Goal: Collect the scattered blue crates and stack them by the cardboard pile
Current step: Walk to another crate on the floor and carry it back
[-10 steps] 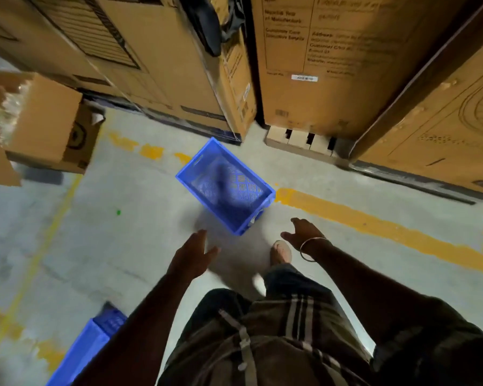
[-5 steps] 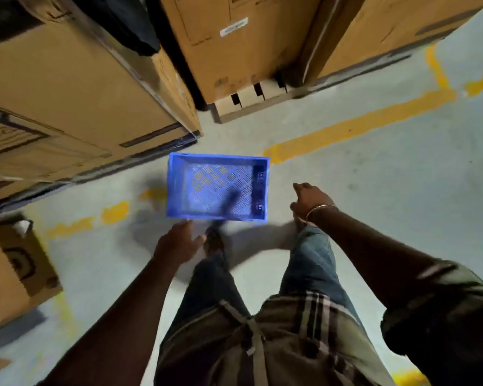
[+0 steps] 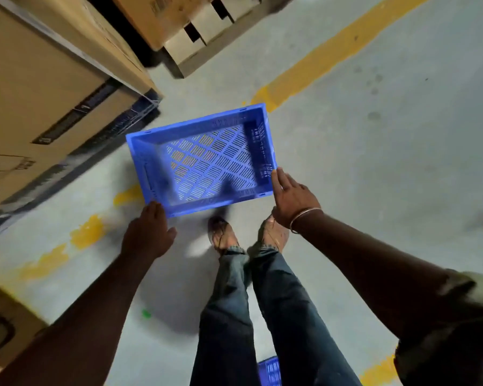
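An empty blue crate (image 3: 204, 160) with a slotted bottom sits in front of my feet, its long side toward me. My left hand (image 3: 148, 232) is closed around its near left corner, fingers hidden behind the wall. On the near right corner my right hand (image 3: 293, 201), with a bangle on the wrist, grips the short side, thumb along the rim. A bit of a second blue crate (image 3: 268, 370) shows at the bottom edge behind my legs. Tall cardboard boxes (image 3: 39, 93) stand on the left.
More cardboard boxes on a wooden pallet (image 3: 201, 37) stand at the top. A yellow floor line (image 3: 332, 51) runs under the crate toward the upper right. A small cardboard box (image 3: 0, 324) lies at the lower left. Bare concrete floor spreads to the right.
Both hands have reached forward from short of the crate onto its near corners. The view has swung left and the crate now looks nearer and larger.
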The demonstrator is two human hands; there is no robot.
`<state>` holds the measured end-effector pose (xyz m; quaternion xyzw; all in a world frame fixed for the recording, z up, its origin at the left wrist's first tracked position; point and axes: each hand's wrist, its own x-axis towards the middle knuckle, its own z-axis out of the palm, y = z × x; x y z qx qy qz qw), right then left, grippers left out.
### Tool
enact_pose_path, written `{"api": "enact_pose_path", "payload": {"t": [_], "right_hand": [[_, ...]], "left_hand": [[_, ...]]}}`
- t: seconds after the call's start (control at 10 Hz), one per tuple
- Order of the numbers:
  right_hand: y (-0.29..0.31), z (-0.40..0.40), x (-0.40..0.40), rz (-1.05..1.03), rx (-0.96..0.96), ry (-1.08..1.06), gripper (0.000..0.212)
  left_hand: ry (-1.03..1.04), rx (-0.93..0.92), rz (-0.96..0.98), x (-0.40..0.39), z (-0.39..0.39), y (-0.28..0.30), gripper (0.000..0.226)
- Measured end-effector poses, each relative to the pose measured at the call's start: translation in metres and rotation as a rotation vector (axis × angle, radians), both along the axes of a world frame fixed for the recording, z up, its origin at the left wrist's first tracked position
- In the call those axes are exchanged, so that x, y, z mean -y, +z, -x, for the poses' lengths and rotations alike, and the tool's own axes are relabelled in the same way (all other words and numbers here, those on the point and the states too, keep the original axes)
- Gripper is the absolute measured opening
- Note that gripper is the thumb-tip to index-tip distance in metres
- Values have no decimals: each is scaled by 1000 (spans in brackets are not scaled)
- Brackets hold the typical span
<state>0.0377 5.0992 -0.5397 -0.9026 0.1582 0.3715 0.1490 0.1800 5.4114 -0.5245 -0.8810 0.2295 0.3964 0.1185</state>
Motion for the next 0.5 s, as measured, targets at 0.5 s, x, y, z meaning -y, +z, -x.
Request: {"api": "enact_pose_path", "payload": {"t": [0.5], "right_hand": [[-257,-40,28,194,289,-48,72]], "left_hand": [[637,294,134,-53,-74,-260,79]]}}
